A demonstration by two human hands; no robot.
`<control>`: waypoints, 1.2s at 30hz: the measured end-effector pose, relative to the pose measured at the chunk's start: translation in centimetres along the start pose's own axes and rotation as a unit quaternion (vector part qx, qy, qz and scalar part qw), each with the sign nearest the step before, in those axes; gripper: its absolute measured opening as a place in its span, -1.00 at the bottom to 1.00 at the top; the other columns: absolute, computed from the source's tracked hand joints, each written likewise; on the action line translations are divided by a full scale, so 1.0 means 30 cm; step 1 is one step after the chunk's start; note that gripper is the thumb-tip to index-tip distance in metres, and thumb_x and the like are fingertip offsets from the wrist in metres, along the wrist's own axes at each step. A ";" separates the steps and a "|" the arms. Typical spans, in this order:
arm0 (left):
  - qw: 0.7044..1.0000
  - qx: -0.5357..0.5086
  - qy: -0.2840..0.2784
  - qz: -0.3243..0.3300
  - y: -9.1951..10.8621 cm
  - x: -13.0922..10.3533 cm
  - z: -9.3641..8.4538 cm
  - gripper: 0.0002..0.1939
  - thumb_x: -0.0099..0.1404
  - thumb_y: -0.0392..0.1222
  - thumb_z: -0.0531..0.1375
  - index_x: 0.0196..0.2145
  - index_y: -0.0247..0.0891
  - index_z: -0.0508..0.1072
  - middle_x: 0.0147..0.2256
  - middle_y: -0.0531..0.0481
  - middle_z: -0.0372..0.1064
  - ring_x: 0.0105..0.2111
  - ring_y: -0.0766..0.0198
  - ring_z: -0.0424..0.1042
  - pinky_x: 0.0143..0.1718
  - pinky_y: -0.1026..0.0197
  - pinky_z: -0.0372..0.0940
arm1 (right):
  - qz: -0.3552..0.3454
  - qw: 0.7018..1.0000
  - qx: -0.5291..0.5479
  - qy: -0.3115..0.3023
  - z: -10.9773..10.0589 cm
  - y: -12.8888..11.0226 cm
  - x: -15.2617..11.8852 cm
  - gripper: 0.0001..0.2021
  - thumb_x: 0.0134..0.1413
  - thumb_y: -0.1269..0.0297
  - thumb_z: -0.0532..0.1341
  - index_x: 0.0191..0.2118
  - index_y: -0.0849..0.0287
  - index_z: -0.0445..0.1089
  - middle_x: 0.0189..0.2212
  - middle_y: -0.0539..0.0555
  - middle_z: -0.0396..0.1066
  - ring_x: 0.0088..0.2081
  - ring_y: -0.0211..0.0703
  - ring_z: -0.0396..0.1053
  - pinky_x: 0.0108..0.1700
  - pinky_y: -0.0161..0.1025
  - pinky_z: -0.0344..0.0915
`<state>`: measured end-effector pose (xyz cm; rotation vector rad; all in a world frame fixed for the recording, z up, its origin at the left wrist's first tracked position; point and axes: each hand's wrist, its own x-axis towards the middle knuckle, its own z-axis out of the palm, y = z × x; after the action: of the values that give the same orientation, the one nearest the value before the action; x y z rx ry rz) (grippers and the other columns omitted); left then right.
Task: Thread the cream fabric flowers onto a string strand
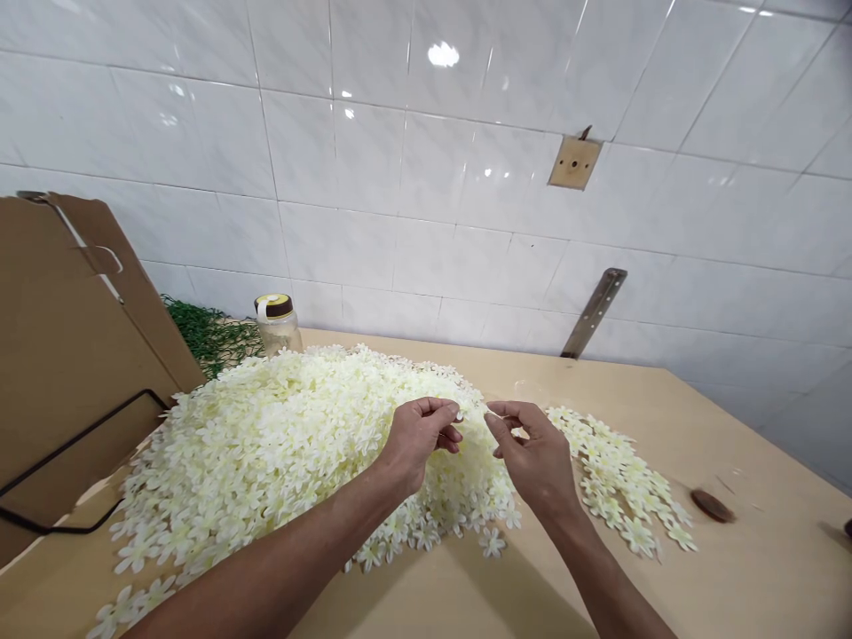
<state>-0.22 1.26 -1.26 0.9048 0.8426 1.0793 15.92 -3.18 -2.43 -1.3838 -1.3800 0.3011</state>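
Observation:
A large heap of cream-white artificial flowers [293, 426] covers the left and middle of the table. Over its right side, my left hand [422, 435] pinches thumb and fingers together, with a bit of white at the tips. Facing it, a small gap away, my right hand [532, 448] also has thumb and forefinger closed in a pinch. Whatever lies between the fingertips blends into the white flowers behind, so I cannot make it out. To the right of my right hand spreads a smaller flat group of the same flowers [619, 479]. One loose flower [493, 542] lies below the hands.
A cardboard box [80, 355] with a black metal frame [73, 435] stands at the left. Behind the heap are green netting-like strands [213, 335] and a clear jar [278, 327] with a dark lid. A dark round object [712, 505] lies right; a metal bracket [595, 312] leans by the tiled wall.

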 end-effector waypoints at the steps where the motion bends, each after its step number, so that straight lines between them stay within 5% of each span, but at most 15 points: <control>1: 1.000 0.001 -0.004 -0.003 -0.005 -0.004 0.003 -0.81 0.08 -0.20 0.35 -0.41 -0.38 0.48 -0.45 -0.10 0.43 -0.57 0.33 0.38 -0.52 0.23 0.32 | -0.044 0.999 -0.025 0.005 0.004 0.000 -0.005 -0.74 0.15 0.08 0.25 -0.19 0.15 0.52 -0.23 0.14 0.46 -0.41 -0.19 0.37 -0.49 -0.26 0.41; 4: 1.000 0.004 -0.026 -0.008 -0.018 -0.015 0.011 -0.81 0.08 -0.19 0.36 -0.44 -0.38 0.48 -0.52 -0.08 0.40 -0.56 0.31 0.38 -0.52 0.24 0.31 | -0.134 0.988 -0.079 0.002 0.013 -0.005 -0.013 -0.80 0.18 0.14 0.25 -0.20 0.11 0.53 -0.30 0.10 0.46 -0.50 -0.27 0.30 -0.48 -0.27 0.37; 7: 0.998 -0.010 -0.052 -0.019 -0.027 -0.022 0.015 -0.78 0.07 -0.15 0.37 -0.42 -0.39 0.51 -0.48 -0.12 0.44 -0.55 0.31 0.39 -0.49 0.24 0.32 | -0.153 0.984 -0.094 0.005 0.018 -0.009 -0.012 -0.82 0.17 0.14 0.26 -0.25 0.10 0.55 -0.34 0.08 0.47 -0.54 -0.29 0.29 -0.50 -0.28 0.35; 14: 0.992 -0.080 -0.080 -0.061 -0.034 -0.020 0.015 -0.79 0.06 -0.19 0.38 -0.41 -0.42 0.53 -0.48 -0.10 0.42 -0.54 0.34 0.39 -0.50 0.29 0.29 | -0.108 0.993 -0.053 -0.019 0.012 -0.013 -0.010 -0.84 0.17 0.17 0.27 -0.33 0.09 0.57 -0.35 0.07 0.51 -0.36 -0.16 0.45 -0.41 -0.27 0.41; 21: 0.992 -0.063 -0.091 -0.065 -0.034 -0.029 0.020 -0.71 0.08 -0.09 0.40 -0.39 -0.41 0.53 -0.54 -0.08 0.40 -0.55 0.36 0.36 -0.49 0.30 0.26 | -0.082 0.996 -0.035 -0.021 0.006 -0.029 -0.019 -0.76 0.20 0.10 0.22 -0.34 0.12 0.54 -0.37 0.11 0.51 -0.43 -0.14 0.45 -0.44 -0.24 0.43; 30: 0.994 -0.054 -0.064 -0.063 -0.027 -0.045 0.032 -0.70 0.09 -0.07 0.39 -0.43 -0.41 0.51 -0.55 -0.06 0.39 -0.59 0.39 0.33 -0.49 0.30 0.24 | 0.086 0.993 0.034 -0.079 -0.009 -0.042 -0.001 -0.65 0.09 -0.05 0.26 -0.35 0.18 0.52 -0.57 0.03 0.47 -0.62 -0.17 0.41 -0.50 -0.25 0.36; 36: 0.994 -0.072 -0.060 -0.058 -0.026 -0.050 0.040 -0.77 0.11 -0.15 0.37 -0.41 -0.42 0.51 -0.51 -0.07 0.40 -0.57 0.39 0.34 -0.49 0.30 0.25 | 0.085 0.995 0.011 -0.059 0.006 -0.052 -0.015 -0.63 0.17 -0.06 0.18 -0.37 0.17 0.46 -0.62 -0.02 0.37 -0.59 -0.15 0.45 -0.50 -0.29 0.33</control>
<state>0.77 -0.56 -1.32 0.7820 0.6998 0.9626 14.80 -3.91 -1.49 -1.4867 -1.3532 0.5168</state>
